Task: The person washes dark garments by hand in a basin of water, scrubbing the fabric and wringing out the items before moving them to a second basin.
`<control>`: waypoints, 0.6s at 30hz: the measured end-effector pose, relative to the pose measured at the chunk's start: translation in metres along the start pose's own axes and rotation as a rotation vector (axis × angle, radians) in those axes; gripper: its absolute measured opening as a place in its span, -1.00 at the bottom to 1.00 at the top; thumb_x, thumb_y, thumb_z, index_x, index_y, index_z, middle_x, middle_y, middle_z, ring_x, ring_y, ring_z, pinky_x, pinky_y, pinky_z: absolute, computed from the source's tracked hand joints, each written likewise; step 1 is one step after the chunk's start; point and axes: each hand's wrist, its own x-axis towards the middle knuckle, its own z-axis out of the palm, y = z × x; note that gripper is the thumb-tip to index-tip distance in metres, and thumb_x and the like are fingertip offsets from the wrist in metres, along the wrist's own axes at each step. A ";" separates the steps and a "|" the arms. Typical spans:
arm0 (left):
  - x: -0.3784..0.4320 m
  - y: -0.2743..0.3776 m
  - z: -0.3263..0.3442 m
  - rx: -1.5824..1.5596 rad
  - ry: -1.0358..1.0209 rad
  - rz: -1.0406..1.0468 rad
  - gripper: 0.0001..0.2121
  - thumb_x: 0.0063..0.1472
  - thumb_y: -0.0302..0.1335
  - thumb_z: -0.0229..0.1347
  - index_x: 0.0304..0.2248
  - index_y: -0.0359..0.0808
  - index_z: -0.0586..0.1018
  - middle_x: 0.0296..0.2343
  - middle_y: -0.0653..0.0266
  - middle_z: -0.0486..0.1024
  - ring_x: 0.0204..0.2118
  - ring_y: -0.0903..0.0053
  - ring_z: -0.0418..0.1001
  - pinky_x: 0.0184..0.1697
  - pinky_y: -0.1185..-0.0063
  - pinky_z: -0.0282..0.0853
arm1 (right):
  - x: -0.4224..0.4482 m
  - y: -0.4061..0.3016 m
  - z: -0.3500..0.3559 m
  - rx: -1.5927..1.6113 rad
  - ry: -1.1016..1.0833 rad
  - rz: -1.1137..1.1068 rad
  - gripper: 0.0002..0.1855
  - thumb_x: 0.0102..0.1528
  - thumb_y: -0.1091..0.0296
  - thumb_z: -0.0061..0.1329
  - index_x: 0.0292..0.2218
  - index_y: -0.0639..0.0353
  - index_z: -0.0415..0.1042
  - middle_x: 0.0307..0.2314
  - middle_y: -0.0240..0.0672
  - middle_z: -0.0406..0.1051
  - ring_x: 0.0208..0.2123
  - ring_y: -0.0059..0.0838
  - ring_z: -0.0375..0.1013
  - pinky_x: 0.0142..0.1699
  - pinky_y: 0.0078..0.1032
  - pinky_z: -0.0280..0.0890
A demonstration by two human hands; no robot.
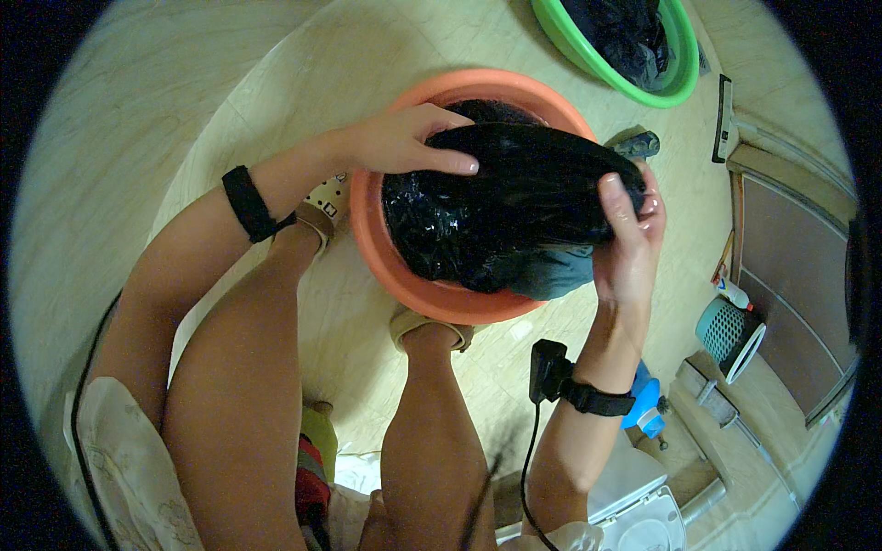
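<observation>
Before me an orange plastic basin (475, 313) stands on the floor, filled with dark wet laundry. A soaked black garment (530, 179) is stretched between my hands over the basin. My left hand (420, 141) grips its upper left edge, thumb on top and fingers hidden beneath the cloth. At the other end, my right hand (630, 220) pinches the garment, its thumb on the near side and wet fingers curled behind. Under the black cloth, a grey-green cloth (558, 271) bulges against the basin's near right rim.
A green basin (679, 89) of dark laundry stands beyond. On the floor lies a small dark object (637, 144). To the right are a teal basket (723, 330), a white bottle (734, 294), a blue container (645, 406) and a toilet (644, 530). A cable (530, 448) hangs from my right wrist.
</observation>
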 end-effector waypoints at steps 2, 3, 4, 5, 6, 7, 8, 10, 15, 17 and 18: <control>0.001 -0.001 0.012 -0.071 0.101 -0.077 -0.73 0.24 -0.29 -0.06 -0.27 -0.34 0.50 -0.39 0.37 0.51 -0.34 0.69 0.43 -0.23 0.61 0.34 | 0.000 0.002 0.002 0.117 0.198 0.047 -0.71 0.01 0.36 0.07 -0.22 0.29 0.41 -0.39 -0.36 0.46 -0.41 -0.62 0.40 -0.24 -0.60 0.30; 0.004 0.005 0.024 -0.301 0.195 -0.080 -0.72 0.24 -0.27 -0.07 -0.28 -0.33 0.51 -0.40 0.37 0.51 -0.34 0.69 0.43 -0.23 0.61 0.34 | 0.003 0.008 0.005 -0.033 0.250 0.014 -0.74 0.02 0.35 0.07 -0.27 0.29 0.43 -0.41 -0.36 0.46 -0.41 -0.63 0.39 -0.25 -0.61 0.29; 0.011 0.011 0.039 -0.535 0.280 -0.080 -0.71 0.25 -0.25 -0.09 -0.28 -0.32 0.51 -0.40 0.37 0.51 -0.34 0.69 0.43 -0.22 0.61 0.35 | 0.005 0.018 0.003 -0.186 0.309 -0.021 -0.78 0.02 0.34 0.07 -0.31 0.29 0.45 -0.44 -0.37 0.46 -0.41 -0.64 0.38 -0.25 -0.62 0.28; 0.019 0.014 0.053 -0.770 0.363 -0.080 -0.69 0.25 -0.23 -0.10 -0.29 -0.31 0.52 -0.40 0.36 0.51 -0.34 0.69 0.44 -0.22 0.60 0.35 | 0.006 0.024 0.004 -0.339 0.366 -0.056 -0.80 0.02 0.33 0.07 -0.36 0.29 0.47 -0.46 -0.37 0.47 -0.42 -0.65 0.37 -0.26 -0.64 0.28; 0.020 0.003 0.062 -0.876 0.410 -0.048 -0.69 0.26 -0.23 -0.13 -0.29 -0.29 0.52 -0.41 0.37 0.52 -0.36 0.67 0.44 -0.20 0.59 0.35 | -0.003 0.026 0.032 -0.490 0.304 -0.179 -0.80 0.04 0.31 0.05 -0.45 0.29 0.50 -0.52 -0.40 0.47 -0.46 -0.66 0.34 -0.31 -0.63 0.25; 0.015 0.017 0.070 -0.804 0.447 -0.080 -0.69 0.27 -0.23 -0.15 -0.27 -0.28 0.51 -0.37 0.36 0.50 -0.31 0.66 0.43 -0.16 0.59 0.32 | -0.015 0.025 0.052 -0.541 0.199 -0.262 -0.79 0.00 0.30 0.07 -0.52 0.28 0.46 -0.63 -0.33 0.43 -0.55 -0.67 0.31 -0.42 -0.58 0.25; 0.011 0.036 0.079 -0.731 0.472 -0.110 -0.69 0.27 -0.24 -0.17 -0.25 -0.28 0.50 -0.33 0.35 0.49 -0.27 0.64 0.41 -0.11 0.59 0.29 | -0.019 0.047 0.053 -0.692 0.151 -0.394 -0.72 -0.03 0.25 0.08 -0.61 0.25 0.38 -0.73 -0.19 0.34 -0.68 -0.51 0.35 -0.54 -0.48 0.23; 0.013 0.019 0.084 -1.024 0.317 -0.225 -0.68 0.26 -0.21 -0.16 -0.15 -0.23 0.46 -0.28 0.36 0.47 -0.23 0.61 0.39 -0.05 0.57 0.25 | -0.021 0.048 0.063 -1.010 0.168 -0.492 -0.65 -0.01 0.17 0.03 -0.66 0.21 0.33 -0.78 -0.08 0.27 -0.72 -0.13 0.35 -0.59 -0.36 0.21; 0.015 0.017 0.087 -1.182 0.368 -0.420 -0.77 0.23 -0.20 -0.10 -0.23 -0.03 0.51 -0.37 0.43 0.51 -0.27 0.58 0.45 -0.10 0.50 0.32 | -0.004 0.053 0.057 -0.875 0.342 -0.326 -0.60 0.09 0.21 -0.11 -0.70 0.23 0.33 -0.77 -0.08 0.31 -0.73 -0.10 0.33 -0.59 -0.29 0.21; 0.012 0.014 0.086 -1.227 0.313 -0.478 -0.76 0.24 -0.23 -0.12 -0.22 -0.07 0.51 -0.35 0.40 0.51 -0.26 0.56 0.46 -0.06 0.48 0.31 | -0.025 0.059 0.068 -1.003 0.029 -0.686 -0.66 0.10 0.33 -0.13 -0.65 0.30 0.31 -0.79 -0.09 0.24 -0.76 -0.23 0.27 -0.61 -0.40 0.13; 0.011 0.014 0.082 -1.246 0.290 -0.496 -0.76 0.24 -0.24 -0.13 -0.22 -0.09 0.51 -0.34 0.38 0.51 -0.25 0.55 0.46 -0.04 0.47 0.31 | -0.028 0.057 0.071 -1.037 0.040 -0.663 -0.68 0.09 0.34 -0.13 -0.66 0.28 0.31 -0.78 -0.07 0.23 -0.74 -0.14 0.27 -0.60 -0.37 0.14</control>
